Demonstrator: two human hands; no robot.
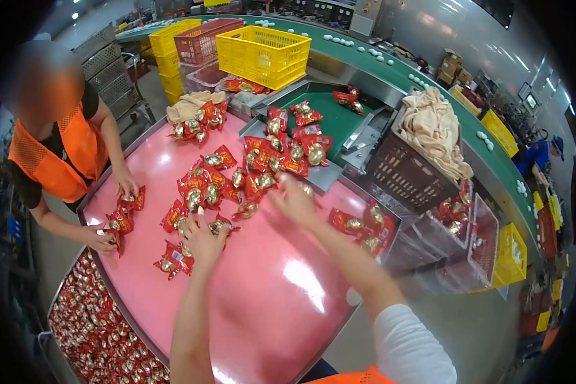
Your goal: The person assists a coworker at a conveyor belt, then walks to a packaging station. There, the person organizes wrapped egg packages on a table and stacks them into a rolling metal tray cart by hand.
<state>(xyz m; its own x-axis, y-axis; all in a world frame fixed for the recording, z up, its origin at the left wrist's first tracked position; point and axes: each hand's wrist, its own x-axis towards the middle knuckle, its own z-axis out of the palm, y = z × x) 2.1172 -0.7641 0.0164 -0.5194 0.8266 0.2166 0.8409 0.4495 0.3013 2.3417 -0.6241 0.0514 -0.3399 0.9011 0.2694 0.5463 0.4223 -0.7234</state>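
Observation:
My left hand (pixel 206 243) is over the pink tabletop (pixel 256 301), fingers spread, its fingertips right at a few red packets with gold egg-shaped middles. One such packet (pixel 221 225) lies beside its fingers, and a pair of packets (pixel 174 259) sits just left of the wrist. Blurred by motion, my right hand (pixel 294 203) reaches over the near edge of the packet pile (pixel 262 160); whether it holds one I cannot tell. More packets (pixel 201 182) lie heaped beyond my left hand. To the right of my right forearm is another group of packets (pixel 365 227).
Across the table's left side, a co-worker in an orange vest (pixel 64 153) handles packets (pixel 123 217). A large bin of packets (pixel 102 326) stands below the left edge. A green chute (pixel 339 125), yellow crate (pixel 262 57) and brown crate of cloths (pixel 403 169) border the far side.

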